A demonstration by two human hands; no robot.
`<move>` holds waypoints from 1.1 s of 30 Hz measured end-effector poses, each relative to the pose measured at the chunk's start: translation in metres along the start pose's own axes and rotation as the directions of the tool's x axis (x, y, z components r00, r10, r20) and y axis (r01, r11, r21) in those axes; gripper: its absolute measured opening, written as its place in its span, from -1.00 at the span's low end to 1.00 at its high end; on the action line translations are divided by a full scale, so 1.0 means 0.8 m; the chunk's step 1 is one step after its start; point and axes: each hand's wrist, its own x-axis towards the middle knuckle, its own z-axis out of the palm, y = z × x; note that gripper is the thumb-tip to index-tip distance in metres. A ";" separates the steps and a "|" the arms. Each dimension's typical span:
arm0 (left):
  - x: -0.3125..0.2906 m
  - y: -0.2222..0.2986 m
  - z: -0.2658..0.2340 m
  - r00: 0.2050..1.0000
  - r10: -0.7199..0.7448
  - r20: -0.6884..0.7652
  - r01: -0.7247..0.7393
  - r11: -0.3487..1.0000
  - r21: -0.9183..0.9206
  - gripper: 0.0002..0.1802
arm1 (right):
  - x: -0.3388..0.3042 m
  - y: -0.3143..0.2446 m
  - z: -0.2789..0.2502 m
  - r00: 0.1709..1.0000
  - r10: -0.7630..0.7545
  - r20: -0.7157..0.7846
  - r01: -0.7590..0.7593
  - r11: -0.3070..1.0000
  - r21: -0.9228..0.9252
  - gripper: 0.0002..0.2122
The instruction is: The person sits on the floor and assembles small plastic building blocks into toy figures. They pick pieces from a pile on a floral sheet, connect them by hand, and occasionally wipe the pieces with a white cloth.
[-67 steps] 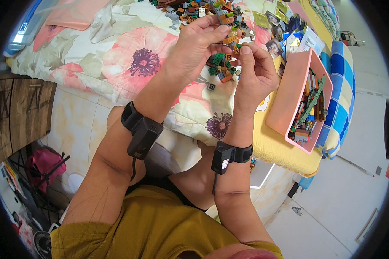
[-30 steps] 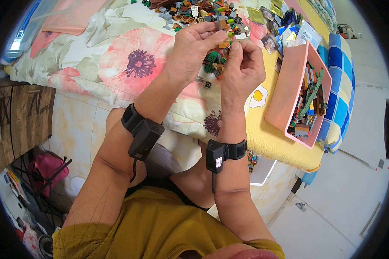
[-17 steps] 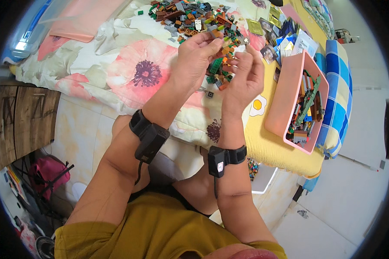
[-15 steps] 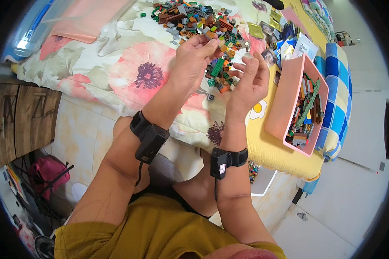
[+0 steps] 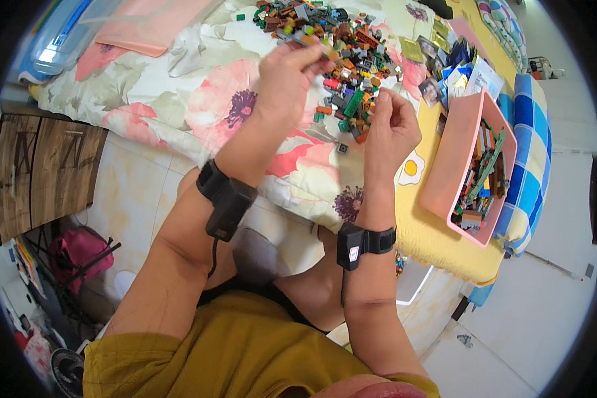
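Note:
My left hand (image 5: 286, 83) is closed around a small assembly of toy building bricks (image 5: 306, 40), blurred, with orange, tan, grey and yellow-green parts. It is held just above the near left side of a loose heap of toy bricks (image 5: 361, 50) in many colours. My right hand (image 5: 393, 129) is at the heap's near right edge with its fingers curled in. The thumb is close to the fingertips, and whatever they may pinch is hidden. Beside it lie a long green brick (image 5: 353, 103) and a small dark grey brick (image 5: 341, 148).
The bricks lie on a flowered cloth (image 5: 212, 93). At right, a pink bin (image 5: 438, 179) holds built brick pieces, beside a blue checked cushion (image 5: 530, 132). Packets and cards (image 5: 461, 73) lie behind the bin. A clear plastic box (image 5: 63, 46) stands at far left.
My left hand has lifted the brick assembly up and left, turning it. The right hand's spread fingers have curled in at the heap's edge. The whole view has shifted slightly.

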 end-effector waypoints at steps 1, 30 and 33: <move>0.005 0.006 -0.007 0.999 0.033 0.019 -0.034 0.999 0.020 -0.81 | 0.001 0.002 -0.002 0.999 -0.037 -0.008 0.037 0.998 -0.055 -0.87; 0.003 0.030 -0.038 0.957 -0.267 -0.112 0.267 0.963 -0.017 -0.65 | -0.009 0.021 0.028 0.861 -0.107 0.497 0.413 0.719 -0.559 -0.81; 0.001 0.024 -0.033 0.952 -0.288 -0.104 0.284 0.957 -0.052 -0.64 | -0.006 0.024 0.027 0.872 -0.100 0.480 0.389 0.736 -0.554 -0.83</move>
